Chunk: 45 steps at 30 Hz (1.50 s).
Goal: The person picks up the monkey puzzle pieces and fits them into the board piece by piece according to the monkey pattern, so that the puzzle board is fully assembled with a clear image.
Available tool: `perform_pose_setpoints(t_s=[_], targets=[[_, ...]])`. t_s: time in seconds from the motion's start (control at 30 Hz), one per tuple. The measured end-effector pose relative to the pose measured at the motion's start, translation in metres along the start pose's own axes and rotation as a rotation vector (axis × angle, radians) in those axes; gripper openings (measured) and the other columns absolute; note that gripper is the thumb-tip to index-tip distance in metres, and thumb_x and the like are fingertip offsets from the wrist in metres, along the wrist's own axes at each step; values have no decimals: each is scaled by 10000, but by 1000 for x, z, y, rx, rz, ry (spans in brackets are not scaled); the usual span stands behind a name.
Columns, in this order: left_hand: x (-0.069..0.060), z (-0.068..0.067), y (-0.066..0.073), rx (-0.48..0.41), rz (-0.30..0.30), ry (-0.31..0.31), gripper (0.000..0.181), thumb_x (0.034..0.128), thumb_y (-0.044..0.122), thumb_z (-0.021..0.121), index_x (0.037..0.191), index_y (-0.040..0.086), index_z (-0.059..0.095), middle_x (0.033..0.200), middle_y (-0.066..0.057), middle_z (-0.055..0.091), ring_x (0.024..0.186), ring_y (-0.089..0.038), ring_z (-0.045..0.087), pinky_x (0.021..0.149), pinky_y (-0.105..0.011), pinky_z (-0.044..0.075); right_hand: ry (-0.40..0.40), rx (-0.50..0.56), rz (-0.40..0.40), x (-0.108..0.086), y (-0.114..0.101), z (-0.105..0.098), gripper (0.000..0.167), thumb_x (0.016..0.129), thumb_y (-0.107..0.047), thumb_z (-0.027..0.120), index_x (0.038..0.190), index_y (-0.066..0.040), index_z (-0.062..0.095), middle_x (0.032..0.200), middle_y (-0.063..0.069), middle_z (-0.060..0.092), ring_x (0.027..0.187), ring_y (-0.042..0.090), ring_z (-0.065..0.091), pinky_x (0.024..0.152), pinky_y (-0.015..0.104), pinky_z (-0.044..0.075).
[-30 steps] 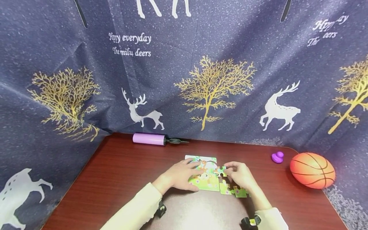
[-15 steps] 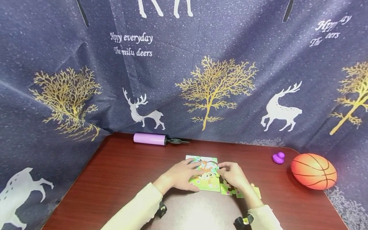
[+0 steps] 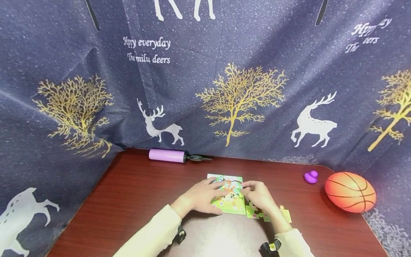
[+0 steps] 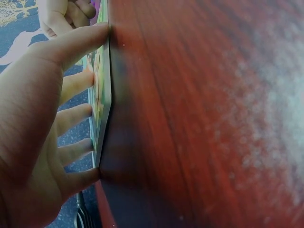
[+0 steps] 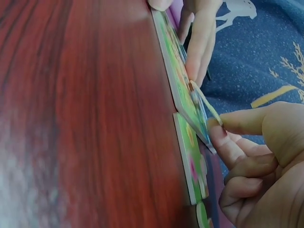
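A jigsaw puzzle board (image 3: 232,207) with a bright cartoon picture lies on the table. My left hand (image 3: 203,197) rests on its left side, fingers spread; in the left wrist view the thumb touches the near edge. My right hand (image 3: 259,195) is at the board's right edge. Between its thumb and finger it pinches a thin puzzle piece (image 5: 207,103). That piece tilts up from the board, one end down on it beside a left fingertip. Loose green puzzle pieces (image 3: 252,211) lie just right of the board, partly hidden under the right hand.
A purple hand pump (image 3: 167,155) lies along the table's back edge. At the right are a purple rubber duck (image 3: 310,177) and an orange basketball (image 3: 350,192). A dark deer-print curtain (image 3: 199,89) hangs behind the table (image 3: 128,200).
My right hand has moved left with the puzzle piece, from beside the board to over its right edge. A yellow-green piece behind the right wrist has come into view. My left hand stays put.
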<state>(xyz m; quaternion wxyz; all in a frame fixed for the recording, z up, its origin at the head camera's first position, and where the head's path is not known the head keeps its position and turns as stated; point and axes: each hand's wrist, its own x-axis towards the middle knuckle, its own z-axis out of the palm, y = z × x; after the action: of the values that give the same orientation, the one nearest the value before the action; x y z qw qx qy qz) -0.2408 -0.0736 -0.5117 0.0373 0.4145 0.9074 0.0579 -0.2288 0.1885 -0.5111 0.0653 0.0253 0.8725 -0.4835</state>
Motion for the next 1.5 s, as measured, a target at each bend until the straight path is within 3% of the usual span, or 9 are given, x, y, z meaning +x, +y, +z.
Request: perform_pose_setpoints(t_s=[0.3,0.63,0.8,0.93,1.03,1.3,1.5], targets=[[-1,1,-1,11,10,14,765,889,714,635,1564,390,476,1649,24,374,1502,-325,332,1155,-497,374,7,-118,0,1,-7,2,217,933,-159,735,1130,-69,757,664,34,653,524,179,549,529,348,453],[-3,0,-1,33,20,26,773,895,719,624,1569,372,474,1650,28,375,1496,-332,343,1156,-487,377,0,-81,33,-1,-8,8,203,914,-143,759,1108,-83,760,666,53,650,417,118,435,408,261,354],[-2,0,0,32,22,25,766,896,712,632,1564,368,483,1646,20,383,1493,-328,347,1157,-487,376,1,-181,-77,-1,-7,5,181,916,-150,764,1085,-87,779,775,-12,700,544,125,547,503,289,448],[-2,-1,0,23,21,16,766,896,715,632,1566,378,475,1651,21,375,1493,-328,349,1149,-495,385,-48,-227,-156,-1,-5,0,224,894,-181,820,1095,-93,779,847,-35,694,569,125,554,551,290,466],[-1,0,0,21,15,9,763,893,725,627,1563,394,475,1654,30,368,1491,-334,352,1143,-502,392,-83,-229,-173,-1,-3,-4,306,836,-202,882,1101,-95,772,871,-28,676,558,126,537,540,294,465],[-1,1,0,26,20,19,756,885,715,640,1553,391,494,1651,34,374,1489,-342,357,1146,-512,384,-65,-356,-253,2,0,-4,277,786,-210,920,1031,-162,799,850,-75,666,783,104,589,752,342,509],[3,2,3,60,19,31,724,899,710,619,1542,399,507,1627,-7,403,1472,-358,368,1123,-550,399,-67,-364,-260,1,0,-4,274,791,-213,917,1032,-150,804,851,-65,660,771,107,582,732,340,510]])
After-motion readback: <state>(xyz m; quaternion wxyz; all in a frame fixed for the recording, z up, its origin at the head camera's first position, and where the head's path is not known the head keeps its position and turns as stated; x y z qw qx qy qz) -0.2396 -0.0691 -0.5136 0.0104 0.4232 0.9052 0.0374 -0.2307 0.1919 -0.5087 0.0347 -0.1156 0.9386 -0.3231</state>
